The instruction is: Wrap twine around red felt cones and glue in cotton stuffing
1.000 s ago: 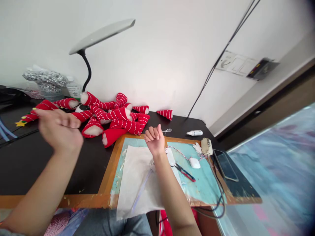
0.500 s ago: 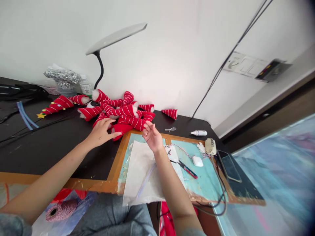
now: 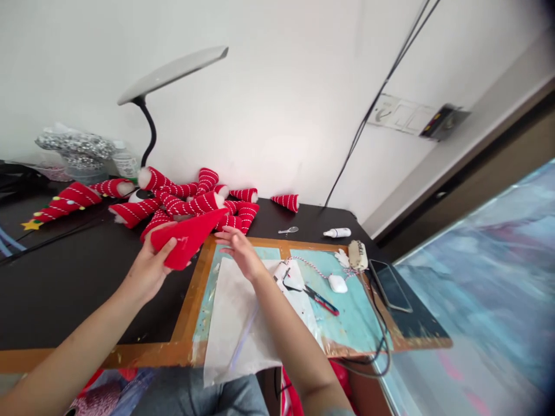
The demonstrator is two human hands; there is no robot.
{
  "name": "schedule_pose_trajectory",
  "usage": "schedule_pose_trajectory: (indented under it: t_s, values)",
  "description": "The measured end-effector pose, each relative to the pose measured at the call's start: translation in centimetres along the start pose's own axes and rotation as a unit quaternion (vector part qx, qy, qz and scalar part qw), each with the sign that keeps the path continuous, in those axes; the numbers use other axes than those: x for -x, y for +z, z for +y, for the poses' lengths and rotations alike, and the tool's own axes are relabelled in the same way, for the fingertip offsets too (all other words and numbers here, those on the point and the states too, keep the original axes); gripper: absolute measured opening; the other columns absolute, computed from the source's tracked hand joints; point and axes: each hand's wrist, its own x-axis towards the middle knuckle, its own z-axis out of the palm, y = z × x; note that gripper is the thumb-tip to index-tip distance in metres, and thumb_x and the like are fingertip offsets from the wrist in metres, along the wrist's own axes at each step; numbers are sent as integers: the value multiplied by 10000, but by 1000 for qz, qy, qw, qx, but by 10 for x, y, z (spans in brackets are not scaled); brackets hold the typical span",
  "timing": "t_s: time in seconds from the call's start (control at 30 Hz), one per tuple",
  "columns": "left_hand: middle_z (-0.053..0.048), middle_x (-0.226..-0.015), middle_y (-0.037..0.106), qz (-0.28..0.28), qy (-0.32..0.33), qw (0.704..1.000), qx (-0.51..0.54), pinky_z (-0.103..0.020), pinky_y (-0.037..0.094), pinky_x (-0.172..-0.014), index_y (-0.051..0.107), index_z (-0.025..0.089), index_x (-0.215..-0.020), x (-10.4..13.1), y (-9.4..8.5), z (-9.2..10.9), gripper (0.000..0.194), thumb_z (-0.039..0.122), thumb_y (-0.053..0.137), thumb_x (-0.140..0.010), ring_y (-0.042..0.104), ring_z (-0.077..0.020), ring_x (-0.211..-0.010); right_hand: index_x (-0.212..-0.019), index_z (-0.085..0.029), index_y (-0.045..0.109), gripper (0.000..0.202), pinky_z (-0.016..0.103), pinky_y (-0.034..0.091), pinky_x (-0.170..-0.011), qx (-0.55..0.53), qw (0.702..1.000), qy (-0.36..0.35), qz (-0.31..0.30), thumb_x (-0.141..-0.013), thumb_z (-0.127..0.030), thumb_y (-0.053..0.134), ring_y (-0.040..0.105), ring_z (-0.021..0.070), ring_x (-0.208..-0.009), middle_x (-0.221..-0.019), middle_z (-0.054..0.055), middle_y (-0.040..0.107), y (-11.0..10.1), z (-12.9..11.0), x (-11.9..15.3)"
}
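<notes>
A plain red felt cone (image 3: 191,236) is gripped at its wide end by my left hand (image 3: 150,266), its tip pointing right. My right hand (image 3: 241,249) is just right of the cone with its fingers apart and nothing in it. Behind both hands lies a pile of red cones with white stitched lines (image 3: 193,203), white stuffing showing at their ends. One striped cone (image 3: 286,202) lies apart near the wall. A decorated cone with small pompoms and a yellow star (image 3: 71,201) is at the left.
A desk lamp (image 3: 173,72) rises behind the pile. White paper (image 3: 234,312) covers part of the blue mat (image 3: 355,318). Scissors (image 3: 318,297), a glue bottle (image 3: 337,232), a small spoon (image 3: 288,230), a corded device (image 3: 358,256) and a phone (image 3: 390,285) are at the right.
My left hand has taken hold of the red felt cone from the front of the pile and lifted it. My right hand has opened its fingers. The view has shifted to the right.
</notes>
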Motion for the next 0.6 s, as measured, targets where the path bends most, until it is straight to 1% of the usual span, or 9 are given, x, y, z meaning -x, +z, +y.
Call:
schedule_pose_trajectory:
  t_s: [0.07, 0.1, 0.2, 0.27, 0.3, 0.37, 0.43, 0.5, 0.6]
  values:
    - [-114, -1090, 816, -37, -58, 994, 80, -375, 660, -574, 568, 294, -1313, 13, 15, 5, 527, 709, 565, -987, 816, -301, -811, -1194, -263, 680, 681, 361, 598, -923, 11, 1000, -6, -11, -691, -656, 915, 731, 253, -1145, -1249, 71, 774, 11, 5, 3]
    - [-115, -1088, 819, -55, -86, 988, 113, -389, 673, -598, 588, 298, -1283, 17, 22, 5, 533, 725, 591, -965, 819, -310, -834, -1212, -269, 677, 683, 370, 598, -959, 19, 1000, -8, -13, -686, -623, 931, 728, 253, -1172, -1272, 59, 769, 16, 6, 4]
    - [-130, -1124, 810, -92, -123, 978, 142, -446, 701, -750, 632, 269, -1202, 14, 32, 1, 578, 729, 723, -864, 811, -341, -970, -1215, -269, 697, 561, 371, 584, -1027, 49, 999, -9, -6, -760, -520, 908, 739, 225, -1140, -1251, 27, 774, 21, 5, 7]
    - [-140, -1223, 776, -92, -97, 982, 132, -492, 684, -880, 613, 255, -1214, 5, 29, -4, 666, 663, 861, -749, 778, -365, -1102, -1170, -248, 722, 493, 368, 580, -1037, 71, 997, -8, -3, -768, -468, 907, 747, 212, -1078, -1172, 20, 787, 17, 1, 8]
    - [-146, -1286, 748, -97, -70, 985, 126, -522, 663, -946, 588, 255, -1246, 0, 27, -6, 739, 610, 919, -688, 749, -379, -1176, -1165, -238, 725, 516, 370, 585, -1028, 79, 997, -7, -7, -740, -450, 927, 748, 212, -1053, -1139, 18, 789, 14, -1, 8]
    - [-155, -1392, 688, -141, -13, 985, 93, -575, 600, -1063, 530, 269, -1343, -7, 21, -8, 872, 506, 974, -630, 679, -399, -1302, -1236, -232, 701, 663, 382, 597, -1007, 90, 996, -7, -26, -665, -435, 970, 745, 220, -1037, -1125, 13, 785, 8, -5, 7]
    - [-164, -1455, 644, -195, 16, 980, 39, -605, 546, -1129, 486, 278, -1426, -7, 19, -7, 916, 459, 960, -663, 629, -409, -1369, -1330, -229, 651, 808, 404, 602, -1005, 100, 994, -8, -48, -627, -454, 982, 740, 236, -1061, -1158, 20, 775, 6, -6, 7]
    - [-167, -1494, 613, -208, -5, 978, -12, -619, 526, -1145, 474, 273, -1463, 0, 20, -3, 893, 471, 919, -715, 607, -422, -1392, -1328, -209, 642, 760, 433, 598, -1008, 122, 991, -14, -48, -699, -526, 927, 733, 255, -1081, -1169, 45, 767, 8, -6, 7]
    - [-162, -1485, 620, -215, -59, 974, -42, -606, 534, -1119, 486, 248, -1480, 14, 22, 10, 835, 494, 860, -775, 623, -431, -1360, -1217, -192, 679, 517, 479, 573, -1022, 191, 981, -34, 16, -929, -622, 685, 708, 273, -1091, -1160, 88, 750, 18, -7, 10]
